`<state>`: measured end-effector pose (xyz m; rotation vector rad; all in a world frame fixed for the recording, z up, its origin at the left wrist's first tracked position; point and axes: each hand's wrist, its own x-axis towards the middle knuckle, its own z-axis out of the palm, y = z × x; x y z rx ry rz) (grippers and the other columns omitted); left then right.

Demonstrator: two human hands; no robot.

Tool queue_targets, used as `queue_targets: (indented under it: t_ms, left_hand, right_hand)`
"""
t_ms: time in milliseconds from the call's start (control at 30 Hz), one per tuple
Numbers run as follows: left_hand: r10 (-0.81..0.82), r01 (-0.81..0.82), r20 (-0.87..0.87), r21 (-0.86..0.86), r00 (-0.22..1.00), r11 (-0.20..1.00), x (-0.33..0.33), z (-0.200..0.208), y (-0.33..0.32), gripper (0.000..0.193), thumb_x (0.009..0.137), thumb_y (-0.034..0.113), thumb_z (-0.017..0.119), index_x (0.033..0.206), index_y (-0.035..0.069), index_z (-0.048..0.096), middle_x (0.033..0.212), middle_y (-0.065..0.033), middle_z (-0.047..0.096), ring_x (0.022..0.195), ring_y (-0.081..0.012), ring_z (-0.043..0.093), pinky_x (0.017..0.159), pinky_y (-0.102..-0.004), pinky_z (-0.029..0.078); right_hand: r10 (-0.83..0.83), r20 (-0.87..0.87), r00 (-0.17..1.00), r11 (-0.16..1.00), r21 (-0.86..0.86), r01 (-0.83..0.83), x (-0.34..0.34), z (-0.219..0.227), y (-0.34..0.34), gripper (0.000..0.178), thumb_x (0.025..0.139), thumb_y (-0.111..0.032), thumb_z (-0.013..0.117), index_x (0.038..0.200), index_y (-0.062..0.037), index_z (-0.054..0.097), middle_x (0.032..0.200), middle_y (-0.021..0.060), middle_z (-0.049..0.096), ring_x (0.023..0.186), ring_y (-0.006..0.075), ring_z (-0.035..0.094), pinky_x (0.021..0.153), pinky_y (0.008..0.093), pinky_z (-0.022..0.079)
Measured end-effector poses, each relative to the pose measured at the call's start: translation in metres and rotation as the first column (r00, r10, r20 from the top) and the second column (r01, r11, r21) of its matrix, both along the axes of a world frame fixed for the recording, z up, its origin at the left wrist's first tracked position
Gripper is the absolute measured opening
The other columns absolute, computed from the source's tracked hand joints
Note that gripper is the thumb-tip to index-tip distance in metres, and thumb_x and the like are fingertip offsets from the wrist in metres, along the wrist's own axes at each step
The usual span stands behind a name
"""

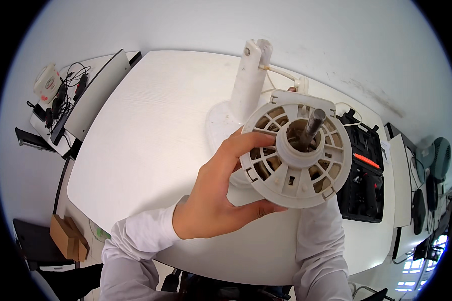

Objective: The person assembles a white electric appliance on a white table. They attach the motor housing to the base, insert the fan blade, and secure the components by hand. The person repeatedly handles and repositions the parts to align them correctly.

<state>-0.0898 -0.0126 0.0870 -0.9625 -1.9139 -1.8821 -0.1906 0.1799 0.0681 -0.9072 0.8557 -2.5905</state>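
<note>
My left hand (pixel 213 185) grips the rim of a white electric fan motor housing (pixel 291 183), thumb below and fingers over its slotted front. From the round collar in its middle a metal shaft (pixel 311 129) sticks out toward me. Through the slots, parts of the motor inside show. My right forearm in its white sleeve (pixel 320 236) reaches up behind the housing, which hides my right hand and its fingers. Behind the housing a white fan stand (pixel 246 80) rises upright from its base (pixel 218 125) on the table. A pale cable (pixel 281 72) runs from the stand toward the housing.
On the white table (pixel 150 125), a black tool case (pixel 346 200) lies open at the right, holding a power screwdriver (pixel 370 193) and an orange-red tool (pixel 366 160). Side tables hold cables and equipment. A cardboard box (pixel 65 241) stands at the lower left.
</note>
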Motion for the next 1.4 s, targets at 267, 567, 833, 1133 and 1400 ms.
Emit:
queue_targets:
  t_ms: [267,567,833,1133,1400]
  left_hand:
    - [0.052,-0.052,-0.078,-0.008,0.996,0.999,0.001,0.003,0.001,0.079,0.065,0.006,0.085,0.131,0.003,0.042,0.13,-0.0178,0.05,0.116,-0.029,0.055,0.096,-0.038,0.045]
    - [0.053,-0.066,-0.184,-0.067,0.982,0.996,-0.002,-0.005,0.001,0.079,0.064,0.006,0.085,0.131,0.003,0.042,0.131,-0.0223,0.05,0.125,-0.0376,0.047,0.094,-0.0404,0.048]
    - [0.03,-0.049,-0.195,-0.091,0.98,0.995,-0.002,-0.005,-0.001,0.081,0.064,0.007,0.084,0.132,0.004,0.04,0.129,-0.0223,0.051,0.129,-0.0424,0.043,0.097,-0.0447,0.046]
    - [0.011,-0.022,-0.118,-0.09,0.993,0.996,0.002,-0.001,0.0,0.083,0.058,0.011,0.086,0.129,0.008,0.043,0.138,-0.027,0.041,0.128,-0.0428,0.044,0.097,-0.0432,0.045]
    - [0.051,-0.053,-0.028,-0.089,0.998,0.995,0.006,0.002,0.006,0.06,0.057,0.013,0.087,0.109,0.005,0.059,0.145,-0.0272,0.034,0.124,-0.0379,0.05,0.095,-0.0365,0.047]
  right_hand:
    - [-0.006,0.005,1.0,1.0,-0.002,0.006,0.002,-0.002,-0.001,0.042,0.095,-0.027,0.056,0.129,-0.0042,0.047,0.103,0.0072,0.065,0.088,0.0167,0.068,0.071,0.0278,0.061]
    - [-0.018,0.001,1.0,1.0,-0.009,0.018,-0.001,-0.003,-0.002,0.041,0.095,-0.029,0.056,0.128,-0.0048,0.048,0.102,0.007,0.065,0.087,0.0162,0.068,0.071,0.0278,0.061]
    - [-0.019,0.006,1.0,1.0,-0.003,0.019,-0.003,-0.003,-0.002,0.041,0.095,-0.03,0.056,0.127,-0.0053,0.049,0.101,0.0069,0.066,0.087,0.0158,0.068,0.07,0.0277,0.061]
    - [-0.036,0.008,0.999,0.999,0.014,0.036,-0.009,-0.007,-0.004,0.041,0.095,-0.032,0.056,0.127,-0.0059,0.05,0.1,0.0067,0.066,0.086,0.0154,0.068,0.07,0.0277,0.061]
    - [-0.074,0.0,0.997,0.997,0.037,0.074,-0.022,-0.009,-0.003,0.041,0.096,-0.034,0.056,0.126,-0.0065,0.051,0.1,0.0065,0.067,0.085,0.015,0.068,0.069,0.0276,0.061]
